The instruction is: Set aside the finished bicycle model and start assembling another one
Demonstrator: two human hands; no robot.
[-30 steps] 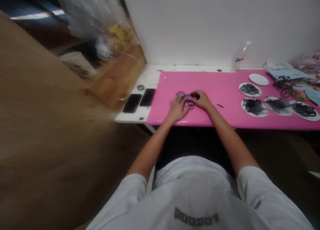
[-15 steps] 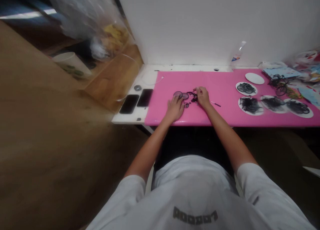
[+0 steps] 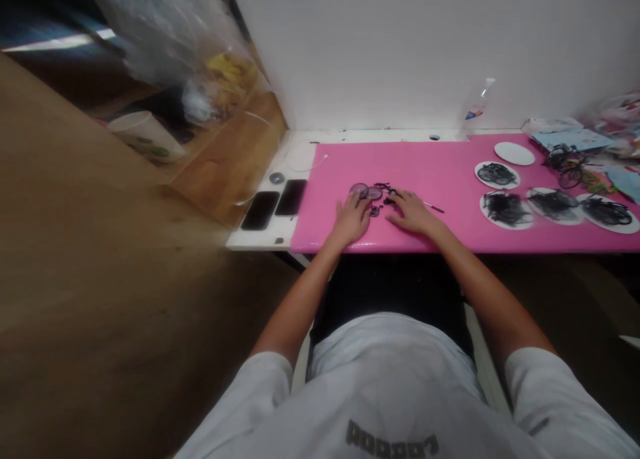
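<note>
On the pink tabletop (image 3: 425, 166), my left hand (image 3: 353, 219) lies with its fingers spread, the fingertips at the lower edge of two dark spoked wheels (image 3: 374, 192). My right hand (image 3: 413, 212) rests palm down with fingers apart, its fingertips on small black parts (image 3: 383, 186) to the right of the wheels. A small round black part (image 3: 375, 211) lies between the hands. A thin dark tool, like a screwdriver (image 3: 434, 207), lies just right of my right hand.
White plates with black parts (image 3: 497, 174) stand at the right, beside a bare white plate (image 3: 514, 154) and a black model bicycle (image 3: 570, 166). A clear bottle (image 3: 480, 102) stands at the back. Two dark phones (image 3: 291, 198) lie at the left end.
My right hand has gone from a pinch above the black parts to lying flat with spread fingers, slightly lower. My left hand has hardly moved. The view has shifted a little.
</note>
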